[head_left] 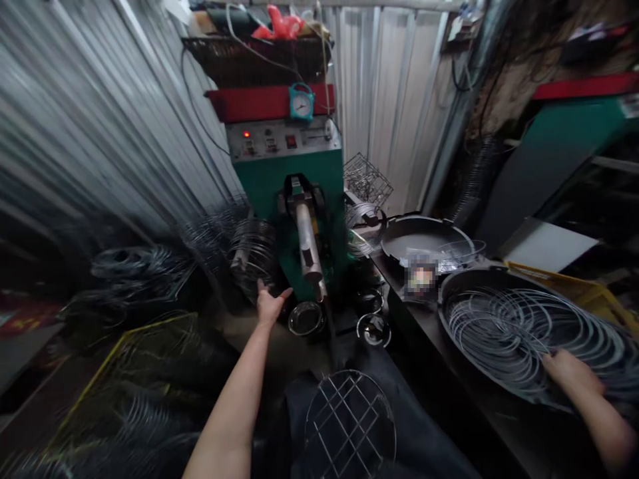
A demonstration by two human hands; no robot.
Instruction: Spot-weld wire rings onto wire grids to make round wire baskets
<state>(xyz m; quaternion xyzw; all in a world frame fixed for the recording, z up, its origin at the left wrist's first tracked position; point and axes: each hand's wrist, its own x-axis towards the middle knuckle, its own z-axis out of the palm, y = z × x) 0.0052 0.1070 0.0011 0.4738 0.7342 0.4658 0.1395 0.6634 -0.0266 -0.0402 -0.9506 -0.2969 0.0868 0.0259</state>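
My left hand (272,306) reaches forward with thumb and a finger apart, holding nothing that I can see. Just beyond its fingertips hangs a bundle of wire rings (253,243), left of the green machine (259,179). At the right, my right hand (574,376) has its fingers closed at the edge of loose wire rings (504,326) lying in a wide dark pan (452,286). It appears to pinch a ring, though the fingertips are blurred. A round wire grid (349,426) rests on my lap, below the machine's metal arm (308,246).
A second round pan (424,233) stands behind the first. Two small metal bowls (305,319) sit below the machine arm. Yellow-edged crate (107,359) and wire coils (130,263) crowd the left. A teal dial clock (301,103) hangs on the machine; a corrugated wall (394,86) stands behind.
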